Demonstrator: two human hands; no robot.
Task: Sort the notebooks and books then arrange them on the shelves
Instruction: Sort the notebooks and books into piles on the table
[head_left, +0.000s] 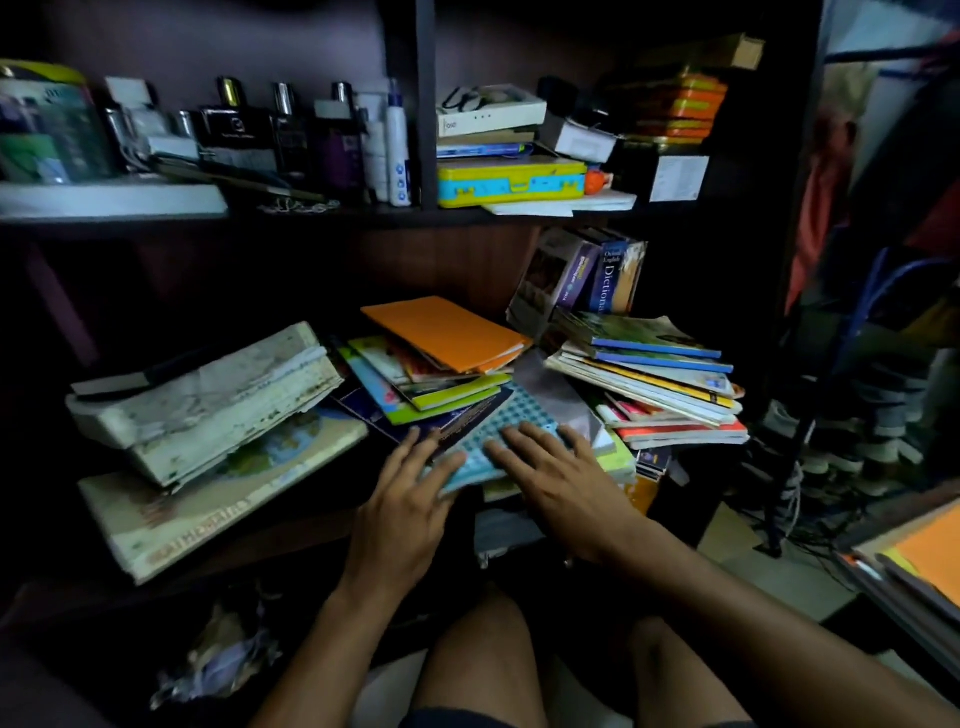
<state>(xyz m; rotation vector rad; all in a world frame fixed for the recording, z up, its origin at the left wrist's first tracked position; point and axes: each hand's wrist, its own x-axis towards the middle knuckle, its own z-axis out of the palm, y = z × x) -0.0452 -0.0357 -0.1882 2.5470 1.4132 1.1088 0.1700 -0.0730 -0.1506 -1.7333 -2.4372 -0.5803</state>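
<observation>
While both hands' fingers (524, 441) lie straight | seemingly touching dotted notebook (511, 421)

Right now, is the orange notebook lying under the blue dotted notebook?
No, the orange notebook tops the middle pile, while the blue dotted notebook lies lower, nearer.

Up beyond the right hand (558, 486), a dark blue dictionary (605, 278) stands leaning on the lower shelf; its spine reads "Oxford English" in small type and "Dictiona" below, the rest hidden behind the book stack in front. Far to the left of the left hand (410, 499), a big pale textbook (171, 519) lying flat shows large cover letters, too blurred to read.
</observation>
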